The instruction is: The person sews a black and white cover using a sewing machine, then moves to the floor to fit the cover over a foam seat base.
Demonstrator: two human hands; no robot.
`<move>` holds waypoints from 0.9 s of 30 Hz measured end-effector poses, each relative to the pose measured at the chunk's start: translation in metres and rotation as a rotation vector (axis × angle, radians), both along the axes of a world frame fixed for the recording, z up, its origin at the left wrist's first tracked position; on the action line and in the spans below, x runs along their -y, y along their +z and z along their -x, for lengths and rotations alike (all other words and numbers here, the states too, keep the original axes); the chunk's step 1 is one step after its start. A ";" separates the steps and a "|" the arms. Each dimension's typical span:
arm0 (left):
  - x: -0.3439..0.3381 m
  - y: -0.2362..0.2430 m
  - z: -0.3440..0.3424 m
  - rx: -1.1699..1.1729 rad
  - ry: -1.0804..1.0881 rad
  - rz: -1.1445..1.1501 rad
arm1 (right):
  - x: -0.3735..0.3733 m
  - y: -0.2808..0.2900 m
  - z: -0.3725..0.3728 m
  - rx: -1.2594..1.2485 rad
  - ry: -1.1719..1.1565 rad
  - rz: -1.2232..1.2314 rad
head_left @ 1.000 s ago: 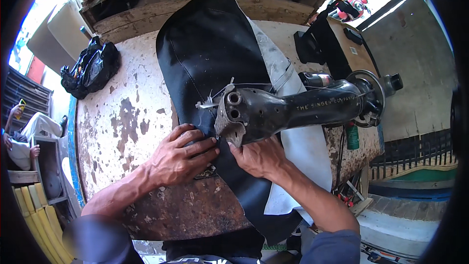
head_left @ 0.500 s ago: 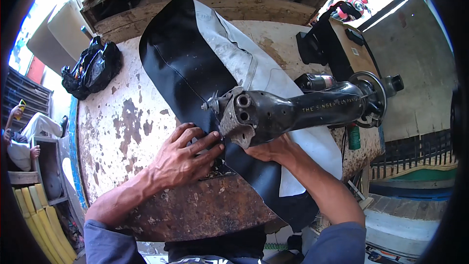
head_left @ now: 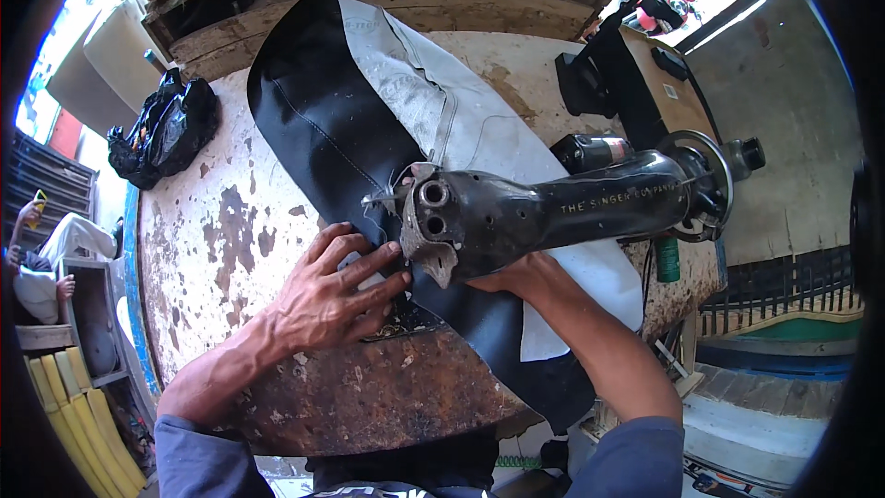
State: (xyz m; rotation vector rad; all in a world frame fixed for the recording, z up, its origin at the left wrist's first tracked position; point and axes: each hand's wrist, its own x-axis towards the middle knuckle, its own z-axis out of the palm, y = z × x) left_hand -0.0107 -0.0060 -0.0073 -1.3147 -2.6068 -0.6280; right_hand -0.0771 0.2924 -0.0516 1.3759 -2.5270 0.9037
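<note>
My left hand lies palm down, its back turned up to me, the fingers a little apart and gently bent, tips pointing forward and to my right. The left forearm runs up to it from the lower left. My right forearm slants inward from the opposite side, bare like the other, to the right hand (its fingers are hidden from me, so their grip I can't tell). Both elbows bend outward.
</note>
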 end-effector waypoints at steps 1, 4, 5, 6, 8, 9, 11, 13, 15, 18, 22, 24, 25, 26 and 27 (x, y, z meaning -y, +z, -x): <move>0.000 0.000 -0.001 0.001 -0.002 0.002 | 0.000 -0.004 0.000 0.052 0.014 -0.020; -0.002 0.000 0.001 0.002 0.001 0.003 | -0.006 -0.017 0.005 0.177 0.043 -0.129; -0.002 0.002 0.001 0.006 0.005 0.014 | -0.007 -0.019 0.006 0.206 0.045 -0.183; -0.002 0.003 0.001 0.011 0.009 0.025 | -0.010 -0.020 0.007 0.254 0.054 -0.194; -0.001 0.001 0.000 0.019 0.001 0.017 | -0.009 -0.013 0.011 0.371 0.088 -0.167; 0.000 -0.001 0.000 0.019 -0.012 0.017 | -0.005 -0.006 0.013 0.496 0.125 -0.072; -0.001 -0.004 -0.001 0.028 -0.005 0.029 | 0.003 0.008 0.019 0.754 0.207 0.118; 0.001 -0.005 -0.002 0.037 0.000 0.030 | 0.008 0.013 0.016 1.053 0.194 0.323; 0.000 -0.001 0.000 0.053 -0.003 0.039 | 0.006 0.001 0.018 1.249 0.177 0.497; -0.004 -0.001 0.002 0.066 -0.007 0.027 | -0.006 -0.018 0.032 1.455 0.209 0.570; -0.001 0.001 0.005 0.081 -0.005 0.025 | -0.002 -0.011 0.037 1.666 0.260 0.715; 0.001 0.003 0.006 0.081 -0.002 0.031 | 0.005 0.003 0.037 1.756 0.282 0.817; 0.001 0.005 0.007 0.083 -0.001 0.029 | 0.008 0.010 0.038 1.799 0.294 0.868; 0.001 0.006 0.010 0.081 -0.006 0.027 | 0.010 0.012 0.040 1.825 0.300 0.902; 0.001 0.006 0.011 0.086 -0.012 0.018 | 0.011 0.015 0.040 1.816 0.299 0.900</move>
